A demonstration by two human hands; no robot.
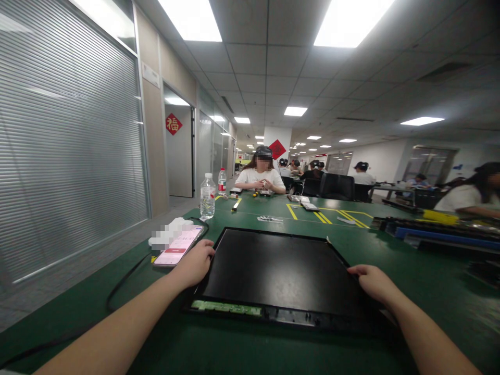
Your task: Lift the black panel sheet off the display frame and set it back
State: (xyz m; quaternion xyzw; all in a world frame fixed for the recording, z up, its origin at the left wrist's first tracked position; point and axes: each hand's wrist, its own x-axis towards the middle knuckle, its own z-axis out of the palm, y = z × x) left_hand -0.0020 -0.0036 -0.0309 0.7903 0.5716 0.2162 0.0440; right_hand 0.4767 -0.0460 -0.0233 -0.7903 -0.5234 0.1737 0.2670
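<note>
A flat black monitor panel (281, 271) lies on the green table (429, 281) in front of me, with a green circuit strip (226, 307) exposed along its near edge. My left hand (193, 263) grips the panel's left edge, fingers curled around it. On the right edge rests my right hand (373, 281), its fingers also curled onto the frame.
A phone (177, 246) with a lit screen lies left of the panel, a black cable (121, 284) running past it. Two water bottles (207, 196) stand farther back. A person (261, 174) sits across the table; others work at the right. Black and blue parts (437, 232) lie at right.
</note>
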